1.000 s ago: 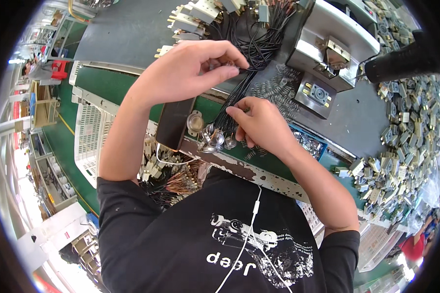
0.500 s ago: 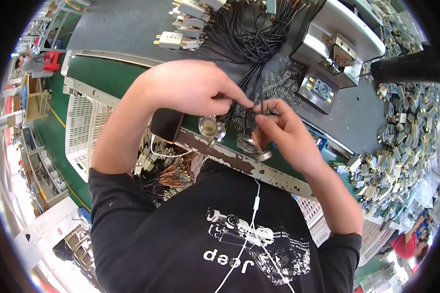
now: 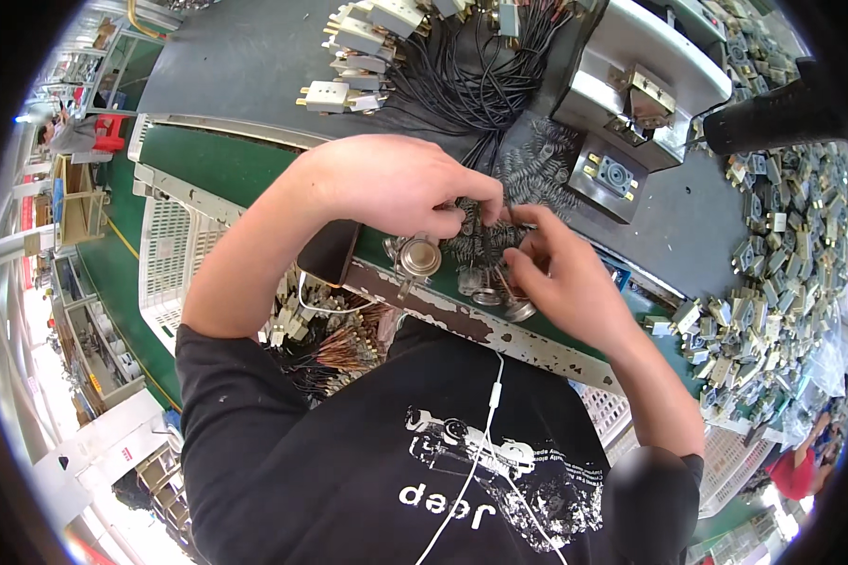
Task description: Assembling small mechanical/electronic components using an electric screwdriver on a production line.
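Note:
My left hand (image 3: 410, 193) reaches over the bench's near edge, index finger bent down and thumb tucked beneath. Opposite it, my right hand (image 3: 570, 273) has its fingers curled close to the left fingertips. Something small and dark lies at the fingertips; I cannot make out what it is. Black cables (image 3: 490, 89) run from a bundle toward this spot. A pile of small coil springs (image 3: 542, 165) lies behind and between the hands. Below my left hand is a round metal cup (image 3: 419, 256); below my right are more round metal pieces (image 3: 518, 307).
Grey plug housings (image 3: 358, 42) lie at the bundle's far left. A metal fixture (image 3: 622, 85) and a block with a socket piece (image 3: 614, 177) stand right of the springs. Many plug parts (image 3: 763, 282) are heaped farther right. A dark phone (image 3: 328, 250) lies left, above a white crate (image 3: 174, 250).
My fingertips have moved slightly apart and a little nearer to me. The left hand has shifted down and right. The right thumb has drawn away from the index finger.

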Demonstrator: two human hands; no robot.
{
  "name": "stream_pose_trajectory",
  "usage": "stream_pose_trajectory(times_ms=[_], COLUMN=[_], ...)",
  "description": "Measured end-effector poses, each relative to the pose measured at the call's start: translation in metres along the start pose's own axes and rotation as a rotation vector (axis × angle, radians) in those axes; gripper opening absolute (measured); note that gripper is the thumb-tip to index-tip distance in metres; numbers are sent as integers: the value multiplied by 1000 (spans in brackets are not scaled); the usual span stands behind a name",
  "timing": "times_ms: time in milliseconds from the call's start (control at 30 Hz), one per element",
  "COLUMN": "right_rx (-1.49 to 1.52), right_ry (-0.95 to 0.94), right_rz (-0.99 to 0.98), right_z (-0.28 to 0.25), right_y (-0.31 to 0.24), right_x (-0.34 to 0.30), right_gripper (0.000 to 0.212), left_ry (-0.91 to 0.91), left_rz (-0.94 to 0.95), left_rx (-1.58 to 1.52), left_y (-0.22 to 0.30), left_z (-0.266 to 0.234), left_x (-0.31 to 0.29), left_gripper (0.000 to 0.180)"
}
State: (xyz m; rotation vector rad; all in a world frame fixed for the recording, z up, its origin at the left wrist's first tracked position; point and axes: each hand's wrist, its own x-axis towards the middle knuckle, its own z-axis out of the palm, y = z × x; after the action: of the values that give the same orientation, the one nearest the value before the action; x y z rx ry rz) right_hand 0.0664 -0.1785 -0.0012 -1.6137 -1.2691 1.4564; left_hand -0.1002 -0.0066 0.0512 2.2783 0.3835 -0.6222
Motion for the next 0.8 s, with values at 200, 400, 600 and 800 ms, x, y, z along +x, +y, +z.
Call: stream_pose_trajectory(times_ms=[200, 400, 600, 800], right_rx=[-231, 327, -489, -138], right_ry=[16, -81, 166, -11], right_rz=[-94, -16, -307, -146], right_z=[-10, 15, 23, -16], right_y=[3, -17, -5, -21], right_x=[-5, 2, -4, -24], right_gripper=[43, 56, 41, 32], left_ry=[91, 351, 346, 336], left_rz=[112, 49, 63, -39], left_rx=[46, -18, 138, 57], left_y=[-16, -9, -27, -10], left_z=[15, -5, 5, -5], left_x=[5, -15, -18, -22], left_gripper=[17, 31, 18, 18])
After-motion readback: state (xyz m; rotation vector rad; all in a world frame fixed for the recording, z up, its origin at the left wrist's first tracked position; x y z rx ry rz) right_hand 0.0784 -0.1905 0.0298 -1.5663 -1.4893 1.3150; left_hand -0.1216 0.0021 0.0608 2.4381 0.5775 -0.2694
